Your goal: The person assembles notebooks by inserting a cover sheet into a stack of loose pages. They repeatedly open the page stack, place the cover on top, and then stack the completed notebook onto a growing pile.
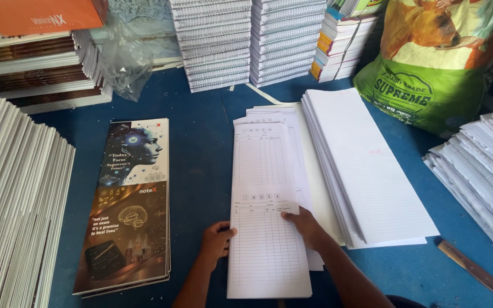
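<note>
White printed index sheets [266,228] lie in a long stack on the blue surface [201,148]. Left hand [217,240], fingers curled, pinches their left edge; right hand [305,223] presses flat on top. Squaring the edges seems wise. Forearms are cut off below; fingertips under the paper stay hidden.

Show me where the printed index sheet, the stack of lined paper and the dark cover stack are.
printed index sheet [266,251]: head view, lower table area.
stack of lined paper [366,165]: head view, top sheet.
dark cover stack [128,205]: head view, top cover's middle.

two hands [218,239], one sack [429,68], one wooden ruler [469,266], one orange box [41,14]
</note>
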